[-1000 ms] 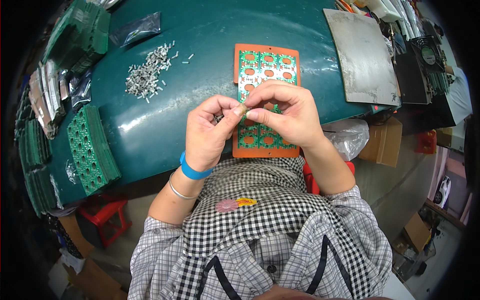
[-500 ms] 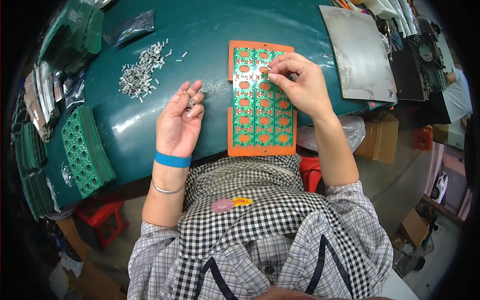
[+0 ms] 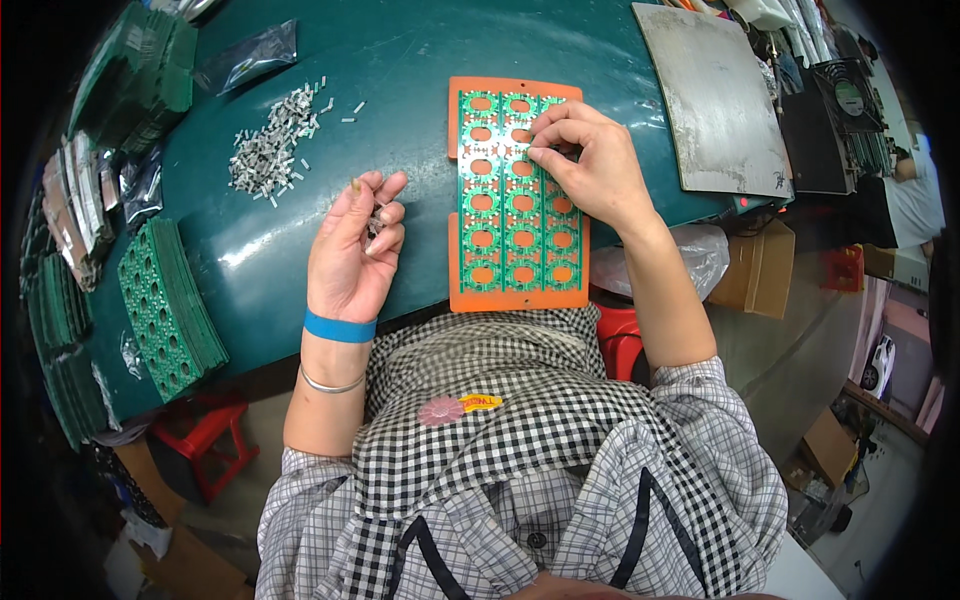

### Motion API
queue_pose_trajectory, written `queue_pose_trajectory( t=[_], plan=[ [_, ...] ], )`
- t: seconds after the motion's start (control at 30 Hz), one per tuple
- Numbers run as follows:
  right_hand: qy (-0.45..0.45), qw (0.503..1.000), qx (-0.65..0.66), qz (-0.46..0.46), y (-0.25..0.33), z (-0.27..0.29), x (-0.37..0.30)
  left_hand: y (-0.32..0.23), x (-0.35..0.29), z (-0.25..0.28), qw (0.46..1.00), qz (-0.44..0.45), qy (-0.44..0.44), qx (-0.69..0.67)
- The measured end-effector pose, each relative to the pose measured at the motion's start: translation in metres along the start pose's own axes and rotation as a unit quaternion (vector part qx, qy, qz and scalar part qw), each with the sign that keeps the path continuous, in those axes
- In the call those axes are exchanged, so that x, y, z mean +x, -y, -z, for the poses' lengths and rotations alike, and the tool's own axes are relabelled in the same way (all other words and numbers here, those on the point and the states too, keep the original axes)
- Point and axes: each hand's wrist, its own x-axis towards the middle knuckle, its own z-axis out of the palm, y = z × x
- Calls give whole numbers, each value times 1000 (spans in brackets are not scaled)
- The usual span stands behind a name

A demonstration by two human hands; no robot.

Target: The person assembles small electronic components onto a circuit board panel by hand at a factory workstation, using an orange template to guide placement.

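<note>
A dark green bench (image 3: 400, 60) carries an orange tray (image 3: 462, 270) with a green circuit panel (image 3: 520, 200). The right hand (image 3: 585, 165) pinches narrowly on the panel's upper part. The left hand (image 3: 350, 250) lies palm-up beside the tray, cupping small metal parts (image 3: 377, 222).

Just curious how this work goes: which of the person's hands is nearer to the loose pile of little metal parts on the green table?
Left. The left hand lies just below-right of the pile of metal parts; the right hand rests on the green circuit panel, farther right.
</note>
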Motion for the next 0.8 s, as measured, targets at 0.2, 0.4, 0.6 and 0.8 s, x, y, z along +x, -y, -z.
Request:
queue_pose_trajectory(
  t=[0.2,0.4,0.6,0.8],
  plan=[
    [-5,1000,8,-10,-1,-1,1,0,4,14,993,20,115,-1],
    [-44,996,-29,70,-11,-11,0,2,0,0,993,28,54,105],
    [-8,985,-97,146,-7,-5,1,4,-6,4,976,17,89,199],
    [-29,992,-51,109,10,0,-1,9,-15,-14,956,-12,81,283]
  ],
)
